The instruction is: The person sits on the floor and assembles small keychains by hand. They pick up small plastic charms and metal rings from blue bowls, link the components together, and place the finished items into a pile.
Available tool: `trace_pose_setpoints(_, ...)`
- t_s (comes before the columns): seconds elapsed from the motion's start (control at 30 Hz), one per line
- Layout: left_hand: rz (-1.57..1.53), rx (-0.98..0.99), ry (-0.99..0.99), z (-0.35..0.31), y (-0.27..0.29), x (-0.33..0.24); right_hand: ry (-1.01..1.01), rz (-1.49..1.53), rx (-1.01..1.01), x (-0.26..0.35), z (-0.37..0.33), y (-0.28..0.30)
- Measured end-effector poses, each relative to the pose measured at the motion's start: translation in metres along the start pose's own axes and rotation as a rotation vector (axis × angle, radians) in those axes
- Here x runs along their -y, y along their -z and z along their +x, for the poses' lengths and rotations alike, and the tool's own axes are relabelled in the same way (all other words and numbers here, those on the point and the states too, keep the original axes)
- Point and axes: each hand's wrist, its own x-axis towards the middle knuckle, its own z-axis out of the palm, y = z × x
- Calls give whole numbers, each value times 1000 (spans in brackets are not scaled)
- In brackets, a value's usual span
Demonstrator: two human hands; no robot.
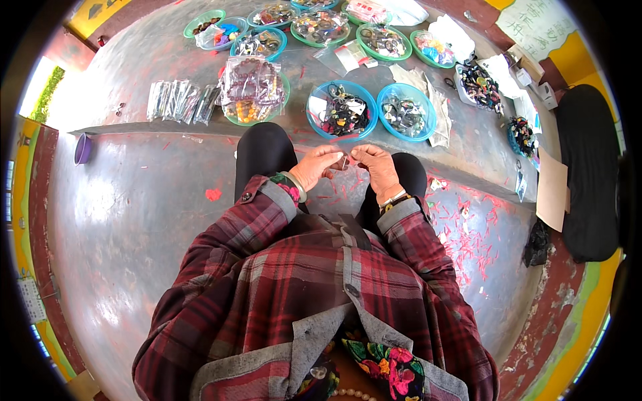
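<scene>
Above my lap, my left hand and my right hand are held close together, thumbs and fingertips pinched. Something small and thin seems to be between the fingertips, too small to name. Just beyond my hands, on the raised ledge, stands a blue plastic basket filled with dark, cord-like pieces with coloured bits. To its right, a second blue basket contains small bagged items. On the left, clear bags of dark purple beads lie over a green basket, with orange-yellow beads below them.
Flat clear packets lie in a row on the ledge at left. Farther back are several baskets of small goods, including a green one. Red scraps litter the floor at right. A small purple container sits at far left.
</scene>
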Motion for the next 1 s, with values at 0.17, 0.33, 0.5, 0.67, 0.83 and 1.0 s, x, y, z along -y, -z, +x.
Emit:
trace_pose_setpoints(0.17, 63, 16, 39, -3, -8, 1, 7, 92, -117, 2, -3, -5)
trace_pose_setpoints(0.33, 43, 34, 44, -3, -12, 3, -32, 102, -120, 3, -5, -8)
trace_pose_setpoints(0.5, 26, -28, 53, 1, -3, 6, -22, 82, -123, 1, -2, -4)
trace_pose_setpoints(0.67, 59, -26, 59, -3, -10, 1, -6, 99, -174, -4, 0, -1)
trace_pose_setpoints(0.83, 6, -53, 29, 0, -3, 8, 17, 169, -203, -5, 1, -2)
trace_pose_setpoints(1.0, -90, -101, -14, 2, -1, 5, 41, 224, -194, -5, 1, 0)
